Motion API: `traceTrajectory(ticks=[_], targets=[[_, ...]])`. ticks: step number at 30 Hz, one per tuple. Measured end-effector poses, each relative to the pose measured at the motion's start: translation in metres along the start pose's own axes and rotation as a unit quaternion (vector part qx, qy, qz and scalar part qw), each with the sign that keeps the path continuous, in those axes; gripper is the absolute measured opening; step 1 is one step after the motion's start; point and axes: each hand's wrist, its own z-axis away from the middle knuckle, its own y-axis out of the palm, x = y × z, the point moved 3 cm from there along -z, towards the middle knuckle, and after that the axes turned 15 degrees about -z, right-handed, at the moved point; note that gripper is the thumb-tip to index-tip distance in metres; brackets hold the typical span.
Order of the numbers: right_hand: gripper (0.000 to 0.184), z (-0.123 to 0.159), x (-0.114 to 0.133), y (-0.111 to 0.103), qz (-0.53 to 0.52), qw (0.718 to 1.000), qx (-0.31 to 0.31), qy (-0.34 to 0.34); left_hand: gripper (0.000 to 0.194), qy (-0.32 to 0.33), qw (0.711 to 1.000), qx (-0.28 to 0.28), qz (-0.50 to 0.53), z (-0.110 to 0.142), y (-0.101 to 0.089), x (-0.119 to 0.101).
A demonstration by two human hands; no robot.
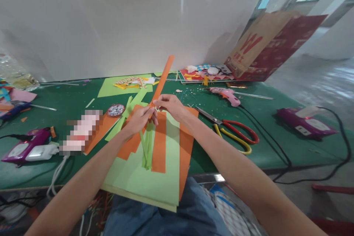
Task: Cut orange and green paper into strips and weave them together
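An orange paper strip (164, 77) slants up and away from me, its near end pinched between both hands. My left hand (142, 118) is closed on that near end. Close against it, my right hand (170, 105) grips the same end with thumb and fingers. Beneath them lies a stack of light green paper sheets (138, 177), with an orange paper piece (159, 147) and thin folded green strips (148, 147) on top. More orange paper (188, 143) shows under the stack at the right. My fingers hide the held end of the strip.
Scissors (221, 121) with red and yellow handles lie at the right, below a pink glue gun (226, 95). Purple power strips (305, 122) sit at both sides. A round tin (116, 110) is at the left. A paper bag (257, 48) leans at the back right.
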Motion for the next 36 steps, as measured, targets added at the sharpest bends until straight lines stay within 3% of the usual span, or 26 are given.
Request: traceTrajectory(ticks=[6,20,28,36], targets=[[0.033,0.0021,0.0008,0.0037,0.027,0.998,0.055,0.033,0.028,0.011,1.000,-0.012,0.002,-0.0017,-0.0011,0.0011],[0.034,0.0002,0.0016,-0.0017,-0.017,1.000,0.010,0.004,0.029,0.001,1.000,0.005,-0.013,-0.0002,-0.0015,-0.0008],[0.031,0.0029,0.0009,0.0023,0.006,0.996,0.075,0.039,0.028,0.013,1.000,-0.002,-0.012,-0.0014,-0.0022,0.0010],[0.034,0.0005,0.0005,-0.0006,0.005,0.999,0.043,0.014,0.030,0.008,1.000,0.007,-0.014,-0.0023,-0.0019,0.0016]])
